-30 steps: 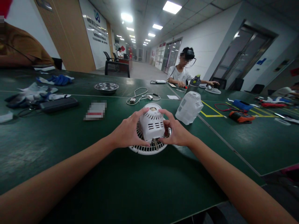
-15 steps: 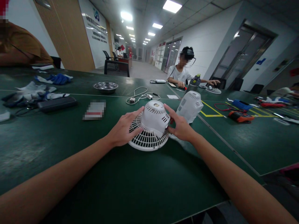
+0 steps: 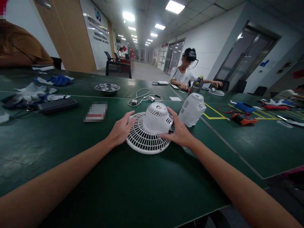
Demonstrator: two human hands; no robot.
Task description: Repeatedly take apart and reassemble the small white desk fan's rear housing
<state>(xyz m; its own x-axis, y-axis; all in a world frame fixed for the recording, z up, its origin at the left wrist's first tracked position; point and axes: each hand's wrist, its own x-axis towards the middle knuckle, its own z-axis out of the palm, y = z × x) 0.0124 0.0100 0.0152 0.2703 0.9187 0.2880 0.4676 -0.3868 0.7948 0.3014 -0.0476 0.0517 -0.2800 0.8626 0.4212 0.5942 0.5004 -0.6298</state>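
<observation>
A white fan grille [image 3: 144, 139] with a domed white motor housing [image 3: 158, 117] on top lies face down on the green table [image 3: 118, 190]. My left hand [image 3: 120, 129] grips the grille's left rim, fingers curled over it. On the other side my right hand [image 3: 179, 130] holds the unit, thumb on the housing and fingers at the rim. A second white vented housing [image 3: 193, 108] stands just beyond my right hand.
A white cable [image 3: 144, 97], a steel bowl [image 3: 107, 88], a black flat device [image 3: 57, 105] and gloves [image 3: 57, 79] lie farther back. An orange tool [image 3: 244, 118] rests at the right. A person [image 3: 184, 73] sits across; another person's sleeve [image 3: 21, 47] is at the far left.
The housing was turned from its side to dome up on the grille. My left hand slid from the housing down to the grille's rim; my right hand shifted lower.
</observation>
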